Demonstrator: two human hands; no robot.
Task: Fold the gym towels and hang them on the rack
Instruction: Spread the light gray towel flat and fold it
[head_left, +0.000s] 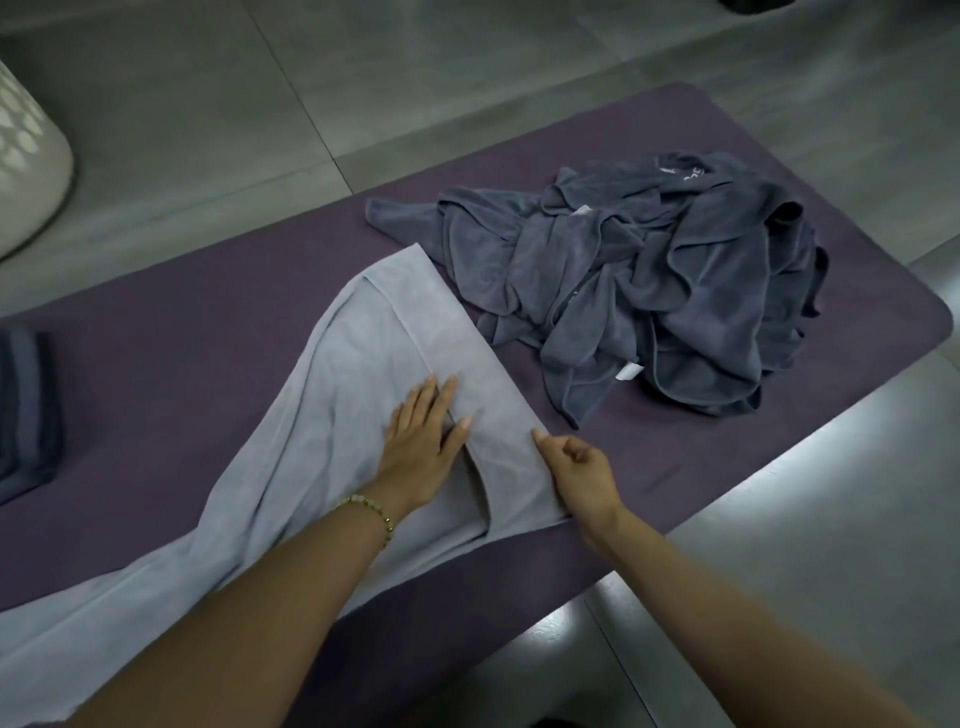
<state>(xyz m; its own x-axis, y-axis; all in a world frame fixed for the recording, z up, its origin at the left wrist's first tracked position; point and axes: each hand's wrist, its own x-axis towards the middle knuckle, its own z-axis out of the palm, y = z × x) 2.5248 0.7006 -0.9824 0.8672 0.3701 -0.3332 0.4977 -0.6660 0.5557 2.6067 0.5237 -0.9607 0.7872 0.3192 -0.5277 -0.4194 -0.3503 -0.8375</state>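
A light grey towel (363, 364) lies stretched across the purple mat (182, 364), partly folded lengthwise, its near end trailing off toward the lower left. My left hand (423, 441) presses flat on the towel with straight fingers, beside the folded flap. My right hand (579, 467) has curled fingers and pinches the right edge of that flap. A crumpled heap of dark grey towels (649, 280) sits on the mat just beyond and to the right of the light towel. No rack is in view.
A stack of folded dark towels (26, 410) lies at the mat's left edge. A white perforated basket (26, 156) stands on the grey tiled floor (260, 104) at far left. The mat's right edge ends near the heap.
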